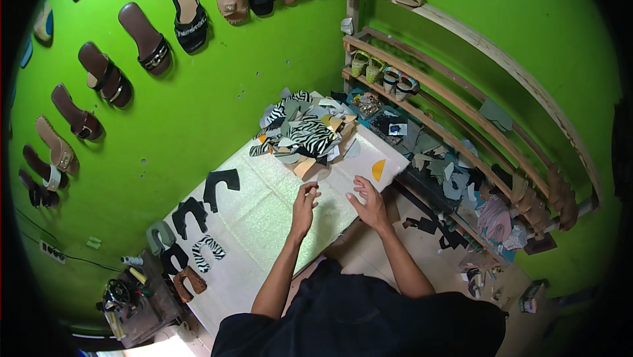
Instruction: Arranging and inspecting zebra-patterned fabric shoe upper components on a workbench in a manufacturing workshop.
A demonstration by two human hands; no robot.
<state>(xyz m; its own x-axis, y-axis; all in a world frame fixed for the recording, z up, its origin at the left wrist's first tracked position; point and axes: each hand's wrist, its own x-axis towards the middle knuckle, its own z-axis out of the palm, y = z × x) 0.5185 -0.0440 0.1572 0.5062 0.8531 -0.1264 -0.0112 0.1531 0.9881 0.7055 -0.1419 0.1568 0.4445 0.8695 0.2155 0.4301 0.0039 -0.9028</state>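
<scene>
My left hand (305,209) hovers over the pale sheet-covered table (264,218), fingers loosely curled and apart, with nothing visible in it. Its fingertips are nearest to the lower edge of a heap of material scraps (310,134), with zebra-print, beige, grey and white pieces. To its right, my right hand (369,204) is open, thumb and fingers spread, holding nothing. Just beyond it lies a yellow half-round piece (378,170) near the table's right corner. Curved cut pieces lie along the left side: black (221,187), zebra-print (208,252), grey-green (159,237) and brown (190,283).
Sandals (146,40) hang on the green wall at left. A wooden rack (448,86) with footwear stands on the right, above a surface piled with scraps (455,175). A crate with spools (142,311) stands at lower left. Black scraps (438,228) lie on the floor.
</scene>
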